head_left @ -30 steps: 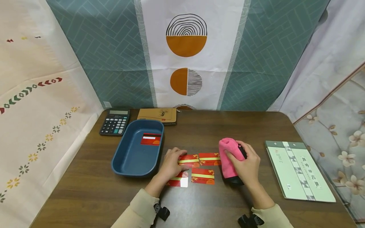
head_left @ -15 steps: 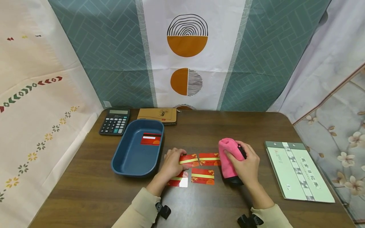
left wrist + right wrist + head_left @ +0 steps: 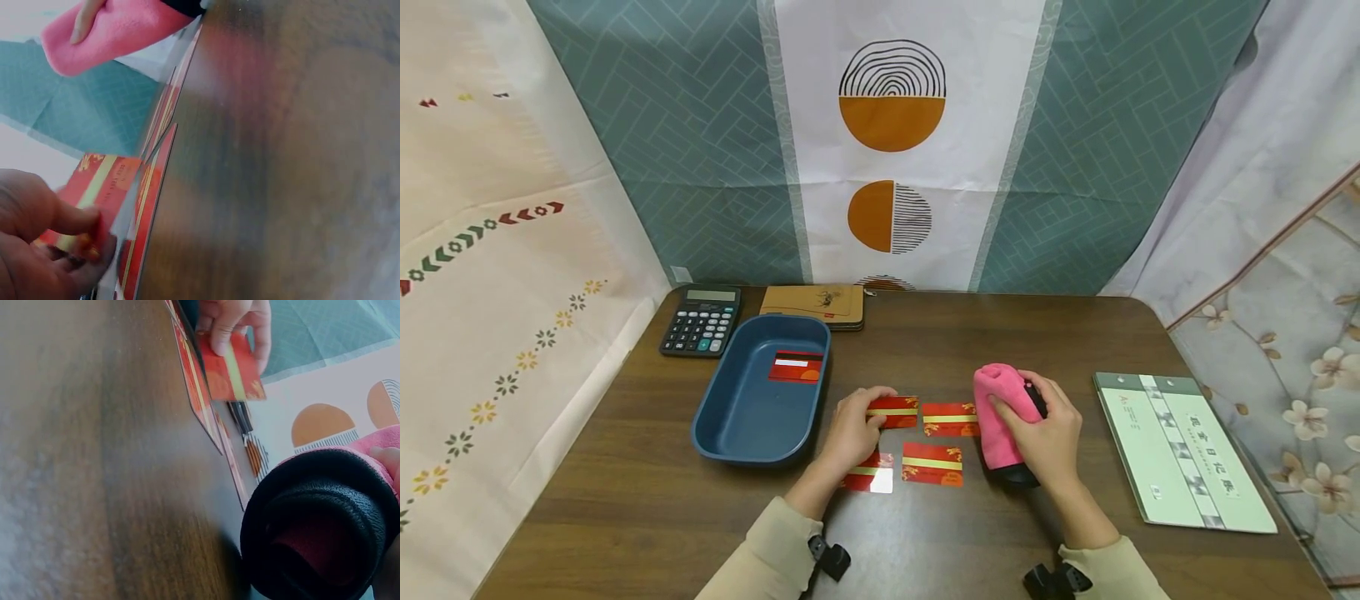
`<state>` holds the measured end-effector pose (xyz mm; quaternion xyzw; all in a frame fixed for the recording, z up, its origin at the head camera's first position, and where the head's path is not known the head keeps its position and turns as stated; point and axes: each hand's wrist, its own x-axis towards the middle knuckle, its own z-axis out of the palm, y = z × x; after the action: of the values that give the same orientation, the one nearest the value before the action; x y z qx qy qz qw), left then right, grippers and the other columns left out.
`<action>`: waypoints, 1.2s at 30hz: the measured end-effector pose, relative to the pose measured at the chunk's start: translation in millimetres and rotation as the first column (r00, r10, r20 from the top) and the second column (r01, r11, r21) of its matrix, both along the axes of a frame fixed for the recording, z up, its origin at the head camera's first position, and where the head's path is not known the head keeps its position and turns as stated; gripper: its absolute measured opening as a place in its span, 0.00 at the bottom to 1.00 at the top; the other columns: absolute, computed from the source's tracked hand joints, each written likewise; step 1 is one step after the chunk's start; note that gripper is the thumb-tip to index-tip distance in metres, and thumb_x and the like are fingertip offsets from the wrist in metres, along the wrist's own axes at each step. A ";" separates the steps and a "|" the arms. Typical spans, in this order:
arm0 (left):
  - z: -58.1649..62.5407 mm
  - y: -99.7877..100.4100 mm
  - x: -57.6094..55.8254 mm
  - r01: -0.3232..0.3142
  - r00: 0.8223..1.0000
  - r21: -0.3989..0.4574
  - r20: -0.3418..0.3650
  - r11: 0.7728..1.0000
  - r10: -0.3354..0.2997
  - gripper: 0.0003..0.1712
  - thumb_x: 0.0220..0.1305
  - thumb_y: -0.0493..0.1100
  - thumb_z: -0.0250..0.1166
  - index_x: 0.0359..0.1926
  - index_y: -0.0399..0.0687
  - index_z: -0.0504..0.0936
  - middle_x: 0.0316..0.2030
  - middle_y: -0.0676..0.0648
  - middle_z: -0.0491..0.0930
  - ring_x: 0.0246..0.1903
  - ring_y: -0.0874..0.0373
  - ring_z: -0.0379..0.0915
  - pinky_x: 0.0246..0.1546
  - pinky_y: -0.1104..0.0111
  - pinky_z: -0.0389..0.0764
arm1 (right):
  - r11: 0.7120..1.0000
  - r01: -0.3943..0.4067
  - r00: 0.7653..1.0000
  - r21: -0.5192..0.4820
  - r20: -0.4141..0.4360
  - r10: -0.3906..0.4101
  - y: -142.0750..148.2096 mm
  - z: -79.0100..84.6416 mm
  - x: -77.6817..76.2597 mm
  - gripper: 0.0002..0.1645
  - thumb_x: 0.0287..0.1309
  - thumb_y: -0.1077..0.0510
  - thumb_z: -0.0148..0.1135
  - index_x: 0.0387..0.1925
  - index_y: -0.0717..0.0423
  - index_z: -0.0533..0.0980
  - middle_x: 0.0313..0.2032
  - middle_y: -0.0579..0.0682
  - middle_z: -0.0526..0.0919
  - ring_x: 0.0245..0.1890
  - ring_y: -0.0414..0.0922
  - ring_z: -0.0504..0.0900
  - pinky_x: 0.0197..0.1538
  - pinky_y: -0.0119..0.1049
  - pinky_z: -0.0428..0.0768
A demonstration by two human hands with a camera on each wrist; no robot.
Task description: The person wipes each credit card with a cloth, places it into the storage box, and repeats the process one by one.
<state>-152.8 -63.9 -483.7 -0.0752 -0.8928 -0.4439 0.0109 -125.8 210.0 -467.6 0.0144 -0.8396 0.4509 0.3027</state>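
Observation:
My left hand pinches a red card with a yellow stripe between thumb and fingers. In the left wrist view that card stands tilted up off the wooden table. Two more striped red cards lie flat to its right, an upper one and a lower one. Another card lies below my left hand, partly covered by it. My right hand grips a pink fleecy thing with black parts, standing on the table; its black, leathery end looks hollow in the right wrist view.
Left of the cards stands a blue tub holding a red card with a dark stripe. Behind it are a calculator and a brown notebook. A pale green pad lies at the right.
My left fingers have drawn together on the upper left card and raised it, its near edge moving away from me. The right hand and the pink thing have stayed put.

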 end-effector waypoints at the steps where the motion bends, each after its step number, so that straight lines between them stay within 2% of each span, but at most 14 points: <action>1: 0.3 0.9 0.1 -0.015 1.000 0.032 -0.016 0.999 0.015 0.24 0.60 0.29 0.71 0.55 0.53 0.84 0.50 0.45 0.83 0.49 0.47 0.78 0.53 0.52 0.81 | 1.000 0.000 1.000 -0.001 0.000 0.000 -0.1 0.0 0.0 0.32 0.44 0.61 0.83 0.54 0.60 0.81 0.47 0.56 0.85 0.42 0.43 0.79 0.42 0.13 0.74; 3: 1.5 3.4 -0.1 -0.047 0.998 0.122 -0.030 0.991 0.051 0.23 0.58 0.31 0.73 0.55 0.50 0.85 0.50 0.44 0.85 0.46 0.49 0.82 0.51 0.56 0.84 | 1.000 0.000 1.000 -0.004 0.000 0.000 -0.5 0.2 -0.1 0.32 0.44 0.62 0.83 0.54 0.60 0.81 0.47 0.56 0.85 0.41 0.42 0.78 0.42 0.14 0.74; 5: 3.2 6.7 -0.5 -0.069 0.997 0.261 0.002 0.963 0.071 0.23 0.56 0.31 0.75 0.54 0.46 0.85 0.48 0.42 0.85 0.42 0.50 0.85 0.43 0.58 0.88 | 1.000 -0.002 1.000 -0.009 -0.002 0.002 -1.3 0.8 -0.3 0.32 0.44 0.62 0.83 0.54 0.60 0.81 0.47 0.55 0.85 0.41 0.40 0.78 0.42 0.14 0.75; 10: 7.9 17.0 -1.7 -0.140 0.988 0.537 0.137 0.832 0.078 0.22 0.55 0.30 0.75 0.53 0.37 0.84 0.38 0.39 0.86 0.33 0.50 0.88 0.27 0.63 0.88 | 0.999 -0.026 1.000 -0.023 -0.006 0.026 -7.1 4.8 -0.7 0.32 0.45 0.61 0.83 0.54 0.57 0.81 0.47 0.53 0.85 0.41 0.39 0.78 0.41 0.15 0.76; 14: 14.3 28.0 -1.4 -0.188 0.977 0.623 0.197 0.759 0.080 0.21 0.58 0.29 0.73 0.54 0.34 0.83 0.36 0.38 0.86 0.34 0.49 0.87 0.29 0.62 0.88 | 0.997 -0.077 0.997 -0.030 -0.015 0.077 -16.9 8.2 0.2 0.31 0.44 0.61 0.83 0.53 0.57 0.81 0.46 0.51 0.85 0.41 0.41 0.79 0.42 0.16 0.77; 17: 19.2 35.5 0.3 -0.167 0.978 0.676 0.206 0.718 0.033 0.20 0.62 0.28 0.69 0.56 0.34 0.82 0.38 0.37 0.86 0.37 0.49 0.87 0.34 0.58 0.88 | 0.994 -0.108 0.994 -0.022 -0.022 0.107 -23.9 8.7 0.2 0.31 0.44 0.61 0.83 0.53 0.58 0.81 0.47 0.52 0.85 0.43 0.44 0.80 0.43 0.16 0.77; 19: 22.1 38.7 2.4 -0.131 0.980 0.696 0.201 0.706 -0.016 0.19 0.66 0.28 0.65 0.58 0.35 0.81 0.39 0.37 0.86 0.39 0.50 0.86 0.36 0.58 0.88 | 0.994 -0.108 0.994 -0.016 -0.033 0.107 -26.8 8.8 -0.6 0.31 0.44 0.61 0.83 0.53 0.58 0.81 0.47 0.52 0.85 0.43 0.45 0.81 0.44 0.16 0.77; 21: 20.9 40.5 3.3 -0.079 0.984 0.698 0.169 0.712 -0.056 0.18 0.69 0.29 0.62 0.59 0.36 0.81 0.39 0.37 0.86 0.40 0.53 0.85 0.38 0.58 0.88 | 0.995 -0.095 0.994 -0.011 -0.047 0.094 -28.0 8.9 -2.0 0.31 0.44 0.61 0.83 0.53 0.59 0.81 0.47 0.53 0.85 0.43 0.46 0.81 0.45 0.15 0.76; 25: 20.4 42.8 4.1 -0.048 0.992 0.686 0.120 0.726 -0.047 0.19 0.70 0.29 0.61 0.60 0.36 0.81 0.43 0.37 0.87 0.40 0.55 0.85 0.41 0.55 0.87 | 0.997 -0.072 0.994 0.003 -0.080 0.072 -29.5 9.7 -4.5 0.31 0.43 0.62 0.83 0.52 0.59 0.81 0.47 0.54 0.85 0.43 0.47 0.82 0.46 0.15 0.75; 27: 20.0 43.7 3.7 -0.061 0.994 0.710 0.105 0.701 -0.020 0.19 0.69 0.29 0.62 0.60 0.34 0.80 0.45 0.35 0.86 0.41 0.54 0.86 0.43 0.52 0.87 | 0.997 -0.074 0.992 0.019 -0.099 0.076 -30.9 9.8 -5.1 0.31 0.43 0.62 0.83 0.52 0.60 0.81 0.47 0.55 0.85 0.44 0.49 0.82 0.47 0.15 0.74; 29: 20.4 44.0 2.8 -0.081 0.995 0.748 0.104 0.659 0.004 0.19 0.67 0.29 0.64 0.59 0.32 0.80 0.46 0.33 0.86 0.41 0.53 0.86 0.42 0.50 0.86 | 0.997 -0.074 0.990 0.033 -0.121 0.077 -31.7 9.9 -6.0 0.31 0.42 0.62 0.83 0.51 0.61 0.82 0.47 0.56 0.85 0.43 0.50 0.83 0.48 0.15 0.74; 31: 21.9 43.4 2.5 -0.081 0.996 0.767 0.086 0.636 0.024 0.20 0.66 0.28 0.65 0.59 0.30 0.81 0.45 0.32 0.85 0.41 0.51 0.87 0.41 0.51 0.87 | 0.997 -0.066 0.987 0.040 -0.142 0.071 -31.7 10.4 -7.2 0.31 0.41 0.63 0.83 0.51 0.62 0.82 0.46 0.56 0.85 0.44 0.51 0.83 0.49 0.15 0.74; 33: 24.1 42.4 2.4 -0.075 0.997 0.761 0.065 0.644 0.039 0.20 0.65 0.28 0.66 0.59 0.31 0.81 0.45 0.31 0.85 0.40 0.49 0.87 0.39 0.55 0.88 | 0.998 -0.049 0.986 0.038 -0.157 0.055 -31.4 11.5 -8.6 0.31 0.41 0.64 0.83 0.51 0.62 0.82 0.47 0.57 0.85 0.44 0.52 0.83 0.50 0.15 0.73; 36: 26.2 40.6 2.6 -0.040 0.999 0.731 0.024 0.682 0.034 0.22 0.65 0.26 0.65 0.60 0.34 0.81 0.46 0.31 0.85 0.39 0.44 0.87 0.39 0.59 0.88 | 0.999 -0.033 0.984 0.034 -0.172 0.039 -32.2 14.6 -9.6 0.30 0.42 0.64 0.82 0.50 0.63 0.81 0.47 0.57 0.85 0.44 0.52 0.83 0.50 0.14 0.73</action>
<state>-150.2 -23.3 -457.5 -0.0447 -0.6433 -0.7630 0.0450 -135.3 177.7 -453.0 0.0733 -0.8165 0.4405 0.3660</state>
